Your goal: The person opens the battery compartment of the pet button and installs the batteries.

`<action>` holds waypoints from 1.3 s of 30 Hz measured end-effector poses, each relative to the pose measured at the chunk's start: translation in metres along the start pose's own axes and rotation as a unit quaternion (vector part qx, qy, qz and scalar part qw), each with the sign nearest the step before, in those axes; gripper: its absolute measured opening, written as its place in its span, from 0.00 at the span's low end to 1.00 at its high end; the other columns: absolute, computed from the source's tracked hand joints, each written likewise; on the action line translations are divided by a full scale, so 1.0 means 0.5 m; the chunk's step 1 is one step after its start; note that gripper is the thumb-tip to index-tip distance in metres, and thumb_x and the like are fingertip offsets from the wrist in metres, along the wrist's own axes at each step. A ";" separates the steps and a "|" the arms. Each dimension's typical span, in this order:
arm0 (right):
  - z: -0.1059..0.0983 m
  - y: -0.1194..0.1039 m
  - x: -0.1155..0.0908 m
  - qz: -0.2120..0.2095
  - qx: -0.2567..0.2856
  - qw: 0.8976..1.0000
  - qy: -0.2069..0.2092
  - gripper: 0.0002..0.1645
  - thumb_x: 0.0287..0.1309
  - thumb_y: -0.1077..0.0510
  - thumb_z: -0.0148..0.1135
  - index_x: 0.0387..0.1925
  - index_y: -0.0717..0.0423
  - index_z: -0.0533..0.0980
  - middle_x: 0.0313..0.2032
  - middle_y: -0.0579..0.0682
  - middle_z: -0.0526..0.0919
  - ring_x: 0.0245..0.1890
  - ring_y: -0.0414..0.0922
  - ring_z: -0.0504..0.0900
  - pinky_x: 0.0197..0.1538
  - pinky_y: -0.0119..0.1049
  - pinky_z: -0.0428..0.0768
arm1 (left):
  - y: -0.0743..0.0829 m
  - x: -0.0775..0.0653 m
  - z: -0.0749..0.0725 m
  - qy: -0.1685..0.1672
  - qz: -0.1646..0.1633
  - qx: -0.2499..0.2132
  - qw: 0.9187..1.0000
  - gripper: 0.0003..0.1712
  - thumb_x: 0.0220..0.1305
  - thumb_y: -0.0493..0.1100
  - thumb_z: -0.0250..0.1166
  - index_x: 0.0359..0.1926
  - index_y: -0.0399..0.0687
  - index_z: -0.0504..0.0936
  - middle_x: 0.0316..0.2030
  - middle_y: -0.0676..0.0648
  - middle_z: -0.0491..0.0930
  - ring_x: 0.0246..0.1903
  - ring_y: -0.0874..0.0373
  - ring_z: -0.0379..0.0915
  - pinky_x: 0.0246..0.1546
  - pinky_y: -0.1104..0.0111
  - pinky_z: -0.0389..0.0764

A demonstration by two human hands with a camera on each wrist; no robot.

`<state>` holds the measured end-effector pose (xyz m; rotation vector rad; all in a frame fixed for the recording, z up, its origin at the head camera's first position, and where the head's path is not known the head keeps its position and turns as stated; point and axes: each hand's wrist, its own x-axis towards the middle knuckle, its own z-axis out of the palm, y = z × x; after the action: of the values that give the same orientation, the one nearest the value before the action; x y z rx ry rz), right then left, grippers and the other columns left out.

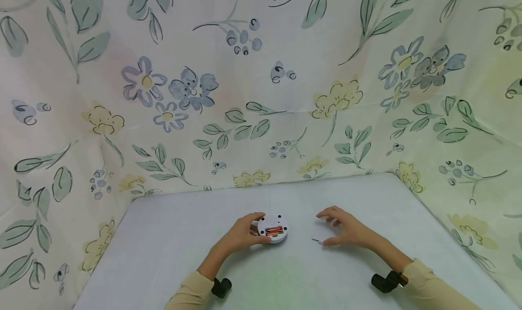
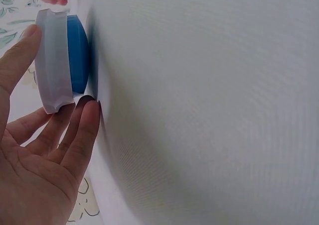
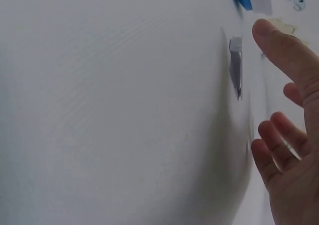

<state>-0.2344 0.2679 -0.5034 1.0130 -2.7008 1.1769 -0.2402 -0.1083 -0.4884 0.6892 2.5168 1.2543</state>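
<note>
My left hand (image 1: 239,234) holds a round white battery-powered device (image 1: 271,221) by its rim, thumb on one side and fingers on the other. Its back faces up, showing a patch of small holes, several dark dots and an uncovered compartment with orange-and-black batteries (image 1: 274,231). In the left wrist view the white body (image 2: 54,60) has a blue underside (image 2: 78,54) towards the table. My right hand (image 1: 347,228) is apart from the device, fingers spread and holding nothing. Under its thumb, a small thin white cover-like piece (image 3: 236,65) lies on the table.
A white cloth-covered table (image 1: 183,237) lies under both hands. Behind it and along its sides hangs a floral curtain (image 1: 253,142). Black wrist cameras (image 1: 221,288) are strapped to both forearms, close above the tabletop.
</note>
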 end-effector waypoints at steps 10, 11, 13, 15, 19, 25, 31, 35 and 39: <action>0.003 0.013 -0.014 0.022 -0.031 0.999 -0.030 0.32 0.50 0.46 0.81 0.54 0.52 0.80 0.56 0.50 0.74 0.51 0.50 0.76 0.51 0.46 0.79 | -0.001 0.001 0.002 0.003 -0.005 -0.001 1.000 0.45 0.58 0.49 0.78 0.71 0.37 0.69 0.63 0.38 0.73 0.50 0.47 0.78 0.47 0.58 0.82; 0.004 0.014 -0.013 0.020 -0.037 0.999 -0.031 0.28 0.51 0.46 0.81 0.51 0.51 0.81 0.56 0.50 0.75 0.51 0.50 0.76 0.51 0.46 0.79 | -0.002 0.001 0.001 0.003 -0.004 0.000 1.000 0.46 0.58 0.49 0.78 0.71 0.37 0.69 0.63 0.38 0.73 0.50 0.47 0.78 0.47 0.58 0.82; 0.005 0.015 -0.012 0.016 -0.045 0.998 -0.034 0.20 0.53 0.48 0.80 0.45 0.48 0.82 0.54 0.51 0.75 0.52 0.50 0.76 0.52 0.46 0.79 | -0.003 0.001 0.001 0.003 -0.002 0.000 1.000 0.45 0.58 0.49 0.78 0.71 0.37 0.69 0.63 0.38 0.73 0.50 0.47 0.78 0.47 0.58 0.82; 0.006 0.016 -0.010 0.016 -0.048 0.998 -0.035 0.15 0.54 0.49 0.79 0.40 0.44 0.82 0.53 0.50 0.76 0.52 0.49 0.76 0.53 0.45 0.78 | -0.004 0.001 0.002 0.003 0.000 0.001 1.000 0.45 0.58 0.49 0.78 0.71 0.37 0.69 0.63 0.38 0.73 0.50 0.47 0.78 0.47 0.58 0.82; 0.007 0.017 -0.009 0.014 -0.042 0.998 -0.037 0.12 0.55 0.52 0.79 0.36 0.43 0.81 0.52 0.50 0.76 0.51 0.47 0.76 0.53 0.45 0.78 | -0.006 0.002 0.002 0.002 0.001 0.001 1.000 0.46 0.58 0.49 0.78 0.71 0.37 0.69 0.63 0.39 0.73 0.50 0.48 0.78 0.47 0.59 0.82; 0.005 0.016 -0.008 0.016 -0.031 0.999 -0.042 0.12 0.55 0.53 0.79 0.37 0.44 0.81 0.51 0.49 0.77 0.49 0.45 0.75 0.52 0.44 0.78 | -0.004 0.003 0.000 -0.001 0.000 -0.001 1.000 0.45 0.59 0.50 0.78 0.71 0.37 0.69 0.65 0.39 0.72 0.50 0.48 0.78 0.48 0.59 0.82; -0.003 0.014 -0.001 0.024 -0.013 0.999 -0.047 0.13 0.56 0.53 0.78 0.38 0.46 0.80 0.51 0.49 0.77 0.47 0.46 0.75 0.48 0.41 0.79 | -0.003 0.001 0.000 -0.001 0.009 0.002 1.000 0.45 0.59 0.49 0.78 0.71 0.36 0.69 0.63 0.38 0.73 0.50 0.47 0.79 0.47 0.59 0.82; -0.005 0.014 0.006 0.010 -0.013 0.999 -0.040 0.14 0.57 0.55 0.77 0.40 0.49 0.79 0.48 0.47 0.78 0.45 0.45 0.76 0.47 0.40 0.80 | -0.003 0.001 -0.001 0.000 0.010 0.001 1.000 0.45 0.58 0.50 0.78 0.71 0.36 0.69 0.62 0.39 0.74 0.50 0.47 0.79 0.47 0.59 0.82; -0.006 0.013 0.015 -0.016 -0.021 0.999 -0.024 0.16 0.57 0.59 0.77 0.43 0.51 0.78 0.44 0.45 0.79 0.42 0.45 0.79 0.44 0.40 0.81 | -0.004 0.002 0.000 0.002 0.008 0.009 1.000 0.45 0.59 0.50 0.78 0.71 0.37 0.69 0.62 0.39 0.74 0.50 0.48 0.79 0.48 0.59 0.82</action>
<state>-0.2445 0.2690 -0.5036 1.0883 -2.7234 1.0993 -0.2414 -0.1087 -0.4900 0.7132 2.5342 1.2405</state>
